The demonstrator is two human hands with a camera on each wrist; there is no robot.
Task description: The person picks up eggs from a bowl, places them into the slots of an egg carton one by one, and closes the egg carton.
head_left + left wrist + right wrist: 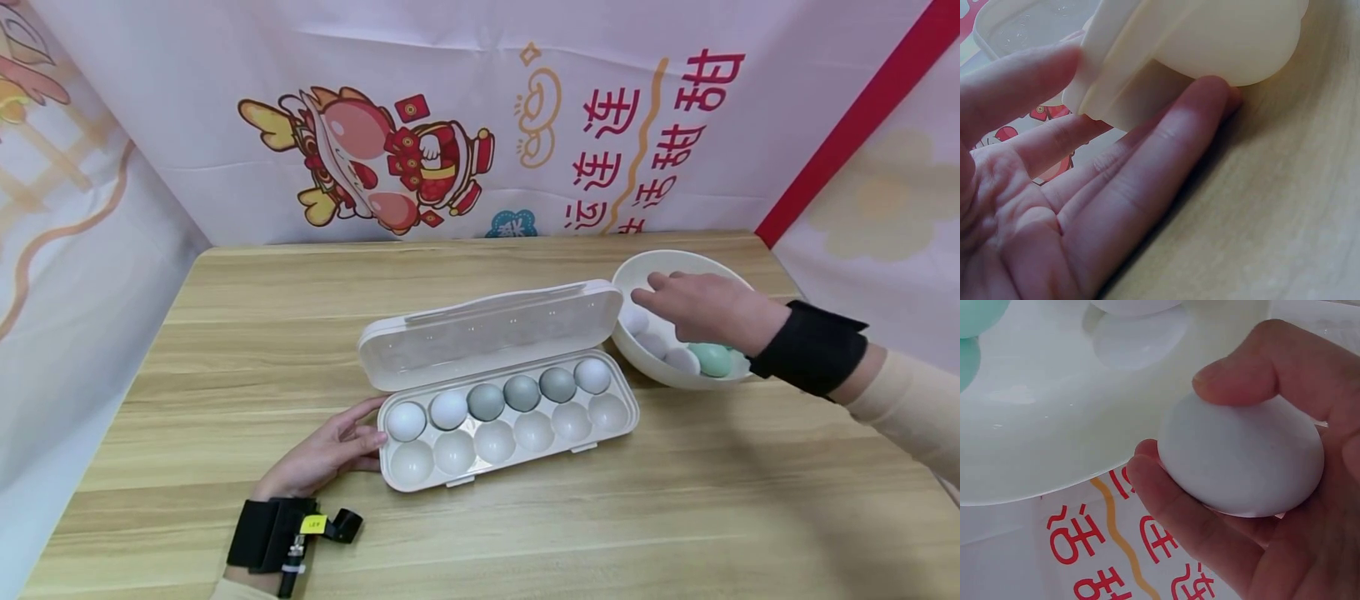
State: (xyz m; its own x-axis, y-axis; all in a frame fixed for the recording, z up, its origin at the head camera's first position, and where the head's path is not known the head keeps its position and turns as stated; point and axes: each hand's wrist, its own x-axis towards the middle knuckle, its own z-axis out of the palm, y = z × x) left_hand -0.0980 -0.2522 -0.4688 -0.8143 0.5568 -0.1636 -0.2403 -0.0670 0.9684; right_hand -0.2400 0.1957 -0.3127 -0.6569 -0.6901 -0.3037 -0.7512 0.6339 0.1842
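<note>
An egg box (510, 421) of white plastic lies on the table with its clear lid (495, 333) tipped back. Its back row holds white eggs (407, 422) and grey-green eggs (522, 392); the front cups show their bare bottoms. My left hand (330, 454) grips the box's left end, thumb on the rim and fingers beneath, as the left wrist view shows. Above the white bowl (630, 354), my right hand (708, 308) holds a pale egg (1241, 456) between thumb and fingers. That egg is hidden from the head view.
More eggs lie in the bowl, white ones (654, 344) and a mint green one (711, 359). The bowl stands right by the box's right end. A printed cloth (450, 50) hangs behind the wooden table (247, 333), with further cloth at both sides.
</note>
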